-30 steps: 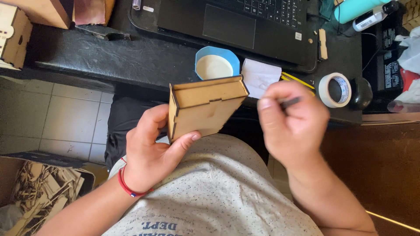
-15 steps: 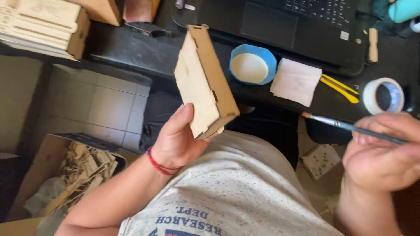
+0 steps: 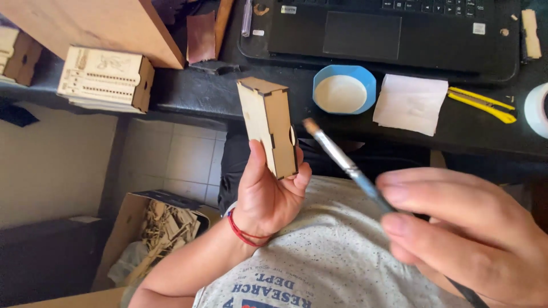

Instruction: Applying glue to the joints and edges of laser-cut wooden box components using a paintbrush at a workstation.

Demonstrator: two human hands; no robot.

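My left hand (image 3: 265, 197) grips a small laser-cut wooden box (image 3: 268, 125) upright in front of my chest, its narrow side facing me. A red string bracelet circles that wrist. My right hand (image 3: 462, 234), close to the camera at the lower right, pinches a thin paintbrush (image 3: 342, 159) whose bristle tip points up and left, ending just right of the box. A blue bowl of white glue (image 3: 343, 90) sits on the black desk (image 3: 194, 94) behind the box.
A black laptop (image 3: 394, 34) lies at the desk's back. Beside the bowl are a white paper square (image 3: 411, 102), a yellow utility knife (image 3: 482, 104) and a tape roll (image 3: 536, 108). Wooden boxes (image 3: 105, 78) sit at left. A cardboard carton of wood scraps (image 3: 154, 234) stands on the floor.
My left hand turned the wooden box from flat to upright and edge-on. My right hand brought the brush from the far right in toward the box.
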